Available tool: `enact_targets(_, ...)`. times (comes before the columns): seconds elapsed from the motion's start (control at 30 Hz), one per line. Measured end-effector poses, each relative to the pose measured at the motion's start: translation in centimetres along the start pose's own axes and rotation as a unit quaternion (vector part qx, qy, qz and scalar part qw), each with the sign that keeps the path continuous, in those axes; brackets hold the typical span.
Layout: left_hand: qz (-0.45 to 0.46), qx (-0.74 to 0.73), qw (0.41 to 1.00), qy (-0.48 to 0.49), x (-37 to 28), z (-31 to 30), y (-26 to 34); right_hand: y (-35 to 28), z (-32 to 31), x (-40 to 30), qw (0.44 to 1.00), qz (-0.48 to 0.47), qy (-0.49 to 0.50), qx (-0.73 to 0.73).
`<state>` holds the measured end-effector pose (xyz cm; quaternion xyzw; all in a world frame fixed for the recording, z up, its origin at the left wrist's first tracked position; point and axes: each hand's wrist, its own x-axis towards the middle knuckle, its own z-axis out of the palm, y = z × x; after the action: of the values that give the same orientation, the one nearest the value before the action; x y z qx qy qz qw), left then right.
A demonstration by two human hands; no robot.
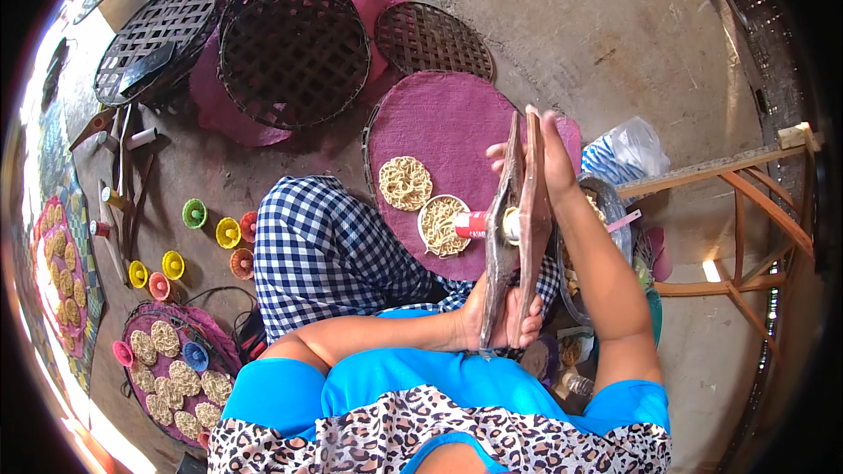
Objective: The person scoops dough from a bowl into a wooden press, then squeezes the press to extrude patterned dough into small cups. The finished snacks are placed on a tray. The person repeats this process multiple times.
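Observation:
A wooden hand press with two long tapered handles (532,210) is held above my lap. My left hand (507,316) grips its near ends, close to my body. My right hand (550,151) wraps the far ends, its fingertips showing beyond the left handle. A red cylinder with writing (469,224) juts from the press's left side; a pale piece (511,224) sits between the handles. Below the cylinder's end, dough strands (442,227) lie in a white ring or shallow dish, on a round tray covered with purple cloth (454,125). A round cake of strands (406,183) lies beside it.
Several woven trays (293,52) lie ahead. Colored plastic molds (228,232) and wooden press parts (122,191) are at left. Another tray (158,319) bears several strand cakes. At right are a basin (622,224), a plastic bag (632,148) and a wooden frame (711,171).

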<state>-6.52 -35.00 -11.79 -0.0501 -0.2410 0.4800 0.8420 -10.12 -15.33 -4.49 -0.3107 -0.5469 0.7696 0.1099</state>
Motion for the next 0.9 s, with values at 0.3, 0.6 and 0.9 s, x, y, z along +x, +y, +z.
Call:
enact_targets(0.3,0.021,0.05,0.982,-0.182,-1.5,1.4,2.7,10.9,0.9,-3.3,0.989,-0.038,0.015,0.14)
enact_targets(0.6,0.175,0.316,0.908,-0.212,-9.4,4.6,12.7,11.0,1.3,-4.7,0.786,-0.355,0.081,-0.499)
enact_targets(0.9,0.317,0.45,0.83,-0.089,-16.1,5.8,17.4,10.7,1.1,-6.5,0.678,-0.35,0.053,-0.644)
